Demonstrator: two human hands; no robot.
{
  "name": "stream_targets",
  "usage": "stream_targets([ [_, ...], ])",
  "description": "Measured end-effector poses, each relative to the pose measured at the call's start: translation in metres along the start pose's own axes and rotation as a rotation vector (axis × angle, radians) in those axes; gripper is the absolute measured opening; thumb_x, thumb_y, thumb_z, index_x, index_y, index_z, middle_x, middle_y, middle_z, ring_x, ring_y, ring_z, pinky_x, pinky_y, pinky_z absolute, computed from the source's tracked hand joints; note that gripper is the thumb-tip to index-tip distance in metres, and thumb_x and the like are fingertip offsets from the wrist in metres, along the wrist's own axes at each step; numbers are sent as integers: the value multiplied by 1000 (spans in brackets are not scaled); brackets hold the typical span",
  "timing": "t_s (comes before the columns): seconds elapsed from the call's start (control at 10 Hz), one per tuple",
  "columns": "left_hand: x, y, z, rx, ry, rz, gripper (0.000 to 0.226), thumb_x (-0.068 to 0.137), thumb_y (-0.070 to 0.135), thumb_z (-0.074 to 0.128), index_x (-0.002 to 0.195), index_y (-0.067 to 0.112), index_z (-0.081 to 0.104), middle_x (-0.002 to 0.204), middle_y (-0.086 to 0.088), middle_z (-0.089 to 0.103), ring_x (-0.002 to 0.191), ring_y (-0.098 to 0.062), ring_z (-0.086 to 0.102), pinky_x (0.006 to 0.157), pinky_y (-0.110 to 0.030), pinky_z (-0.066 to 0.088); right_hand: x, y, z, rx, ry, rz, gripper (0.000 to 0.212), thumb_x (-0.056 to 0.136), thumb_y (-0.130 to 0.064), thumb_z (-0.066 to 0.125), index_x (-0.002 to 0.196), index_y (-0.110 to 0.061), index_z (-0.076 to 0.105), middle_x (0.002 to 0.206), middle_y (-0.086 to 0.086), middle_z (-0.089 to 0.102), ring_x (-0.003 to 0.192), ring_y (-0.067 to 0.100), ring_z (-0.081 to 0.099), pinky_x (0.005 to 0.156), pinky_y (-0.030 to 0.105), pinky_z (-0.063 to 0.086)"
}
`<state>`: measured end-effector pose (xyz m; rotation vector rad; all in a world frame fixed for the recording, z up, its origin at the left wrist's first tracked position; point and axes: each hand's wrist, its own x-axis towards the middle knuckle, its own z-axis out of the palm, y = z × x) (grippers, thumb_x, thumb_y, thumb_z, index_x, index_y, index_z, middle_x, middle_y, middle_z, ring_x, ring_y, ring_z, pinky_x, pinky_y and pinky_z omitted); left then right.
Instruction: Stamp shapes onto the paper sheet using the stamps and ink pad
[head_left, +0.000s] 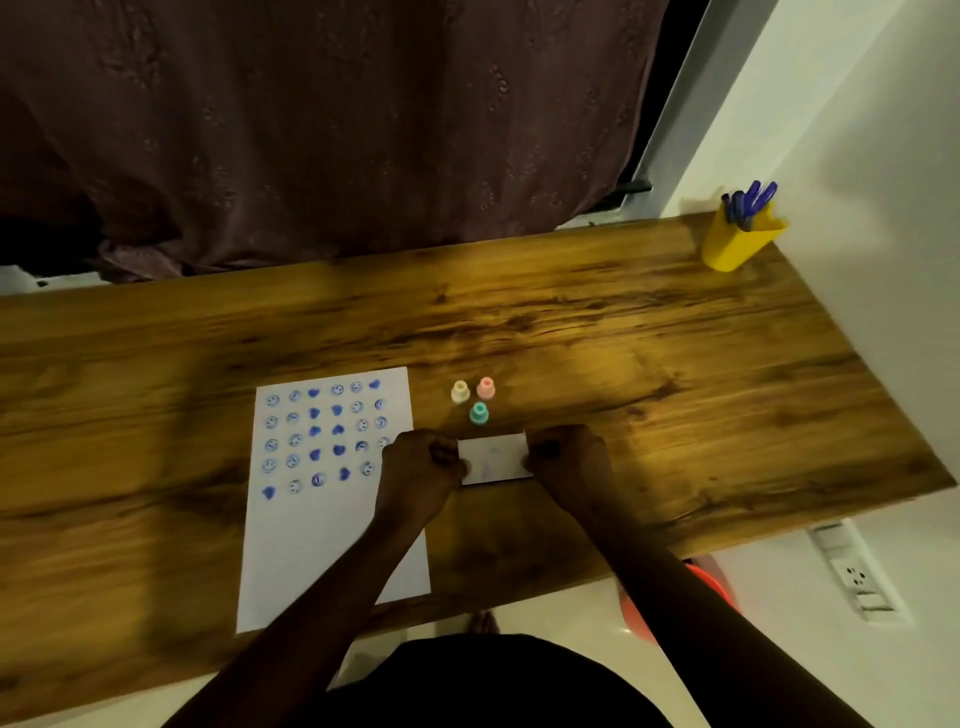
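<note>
A white paper sheet lies on the wooden desk, its upper half covered with rows of blue smiley and heart prints. Right of it stand three small stamps: a cream one, a pink one and a teal one. Just below them sits the white rectangular ink pad case, lid side up. My left hand grips its left end and my right hand grips its right end. Whether the case is lifted or resting on the desk I cannot tell.
A yellow cup holding blue pens stands at the desk's far right corner by the white wall. A dark curtain hangs behind the desk. A wall socket and an orange object are below the desk's near right edge.
</note>
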<state>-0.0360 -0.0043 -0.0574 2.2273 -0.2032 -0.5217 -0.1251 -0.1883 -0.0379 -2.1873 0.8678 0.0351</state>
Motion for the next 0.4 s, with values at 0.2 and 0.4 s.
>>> stream_targets([
  [0.2,3,7,-4,87,-5,29,31,74,27,88,100,20,71,89,12,65,76,-2,60,72,-18,44,0,0,1,-44,15,-56,12,84,-17,78,95,-12,78,100,6,79,93,22,73,78,24,49],
  [0.4,5,20,-30,41,133,103,38,81,32,80,115,22,67,103,4,68,90,-15,67,79,-29,56,-6,-20,-1,-82,110,-117,19,88,-24,72,106,-17,76,104,2,78,96,23,73,82,33,58],
])
